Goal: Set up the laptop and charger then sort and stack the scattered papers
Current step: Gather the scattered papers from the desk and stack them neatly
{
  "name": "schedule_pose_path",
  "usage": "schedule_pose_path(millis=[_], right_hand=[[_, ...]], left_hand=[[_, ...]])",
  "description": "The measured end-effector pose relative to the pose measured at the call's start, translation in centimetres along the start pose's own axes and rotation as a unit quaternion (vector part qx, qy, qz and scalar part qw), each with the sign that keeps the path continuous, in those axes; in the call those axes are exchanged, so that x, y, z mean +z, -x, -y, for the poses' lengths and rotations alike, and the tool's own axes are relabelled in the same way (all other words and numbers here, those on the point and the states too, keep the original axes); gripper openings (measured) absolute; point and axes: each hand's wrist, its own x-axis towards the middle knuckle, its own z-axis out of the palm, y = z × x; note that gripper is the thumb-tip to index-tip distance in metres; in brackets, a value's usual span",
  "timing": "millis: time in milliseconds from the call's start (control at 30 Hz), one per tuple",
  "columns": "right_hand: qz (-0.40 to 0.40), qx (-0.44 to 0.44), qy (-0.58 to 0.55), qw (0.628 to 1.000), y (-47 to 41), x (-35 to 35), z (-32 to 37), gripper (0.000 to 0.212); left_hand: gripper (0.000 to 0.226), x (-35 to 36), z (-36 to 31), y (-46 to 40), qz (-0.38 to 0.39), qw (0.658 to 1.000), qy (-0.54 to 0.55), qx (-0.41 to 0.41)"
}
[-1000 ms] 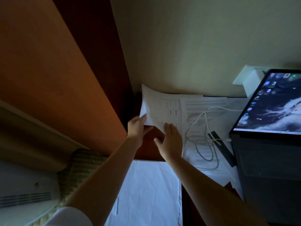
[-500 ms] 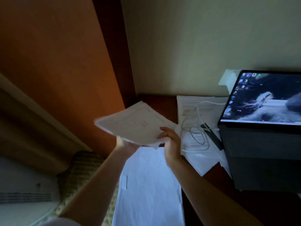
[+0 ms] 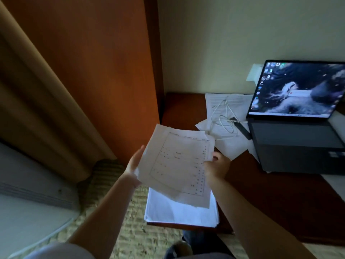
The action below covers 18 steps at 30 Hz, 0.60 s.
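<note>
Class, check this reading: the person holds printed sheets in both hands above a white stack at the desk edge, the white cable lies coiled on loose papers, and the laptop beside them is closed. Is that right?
Not quite. The laptop is open, its screen lit, as the head view shows. The rest stands: left hand and right hand hold the printed sheets above the white stack, and the white cable lies coiled on loose papers.

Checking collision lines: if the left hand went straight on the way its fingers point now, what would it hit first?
Probably the orange-brown wooden panel: the left hand, flat under the held white printed sheets, points up and away toward it. Depth is unclear, but nothing else shows in that line.
</note>
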Motion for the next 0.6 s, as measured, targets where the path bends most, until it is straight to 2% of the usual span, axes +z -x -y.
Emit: schedule_pose_path(millis=[33,100,167,300,367,500,600], right_hand=[[-0.020,0.010,-0.002,1.000,0.3,0.1,-0.3,0.029],[-0.006,0.044,0.020,0.999,0.6,0.2,-1.0,0.038],[0.012,0.035,0.083,0.996,0.7,-0.8,-1.6,0.027],[-0.079,0.011,0.120,0.990,0.4,-4.9,-2.1,0.031],[-0.089,0.029,0.131,0.987,-0.1,-6.1,-2.2,0.025],[0.028,0.038,0.155,0.987,-0.6,-4.3,-1.8,0.025],[0.080,0.019,0.150,0.985,-0.2,-2.0,-2.1,0.020]], left_hand=[[0.039,0.7,0.4,0.6,-0.027,1.000,-0.008,0.012],[0.034,2.1,1.3,1.9,-0.069,0.995,-0.066,0.019],[0.027,2.5,2.5,2.0,-0.112,0.987,-0.106,0.044],[0.017,2.1,3.5,1.7,-0.175,0.970,-0.152,0.075],[0.007,1.9,3.9,1.6,-0.191,0.965,-0.151,0.100],[0.019,1.5,4.2,1.6,-0.202,0.960,-0.164,0.102],[0.044,0.8,4.6,0.9,-0.199,0.959,-0.178,0.092]])
